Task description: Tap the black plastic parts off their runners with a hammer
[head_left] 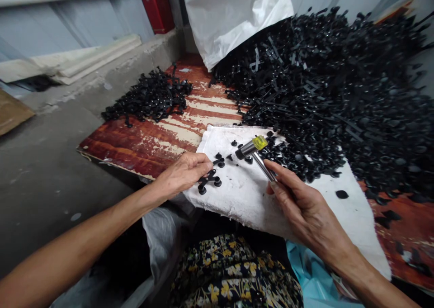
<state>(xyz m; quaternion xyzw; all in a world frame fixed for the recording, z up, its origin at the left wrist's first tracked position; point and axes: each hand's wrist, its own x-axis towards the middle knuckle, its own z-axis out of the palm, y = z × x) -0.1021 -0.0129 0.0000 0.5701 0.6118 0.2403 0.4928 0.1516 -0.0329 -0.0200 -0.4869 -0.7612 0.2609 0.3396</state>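
Note:
My right hand point(298, 204) is wrapped round the metal handle of a small mallet point(251, 148). The mallet's head has a yellow face on one end and a black face on the other, and it is held over the white cloth point(244, 199). My left hand point(191, 170) pinches a black strap-like part point(217, 161) with round ends at the cloth's left side. Just below those fingers lie more such black parts point(209, 180). Several small black round caps point(234, 143) are scattered on the cloth near the mallet head.
A large heap of black parts point(322, 86) covers the right and back of the worn red board point(135, 149). A smaller pile point(152, 95) sits at the back left. A white sack point(237, 18) stands behind, and a red box point(158, 11) is by the wall.

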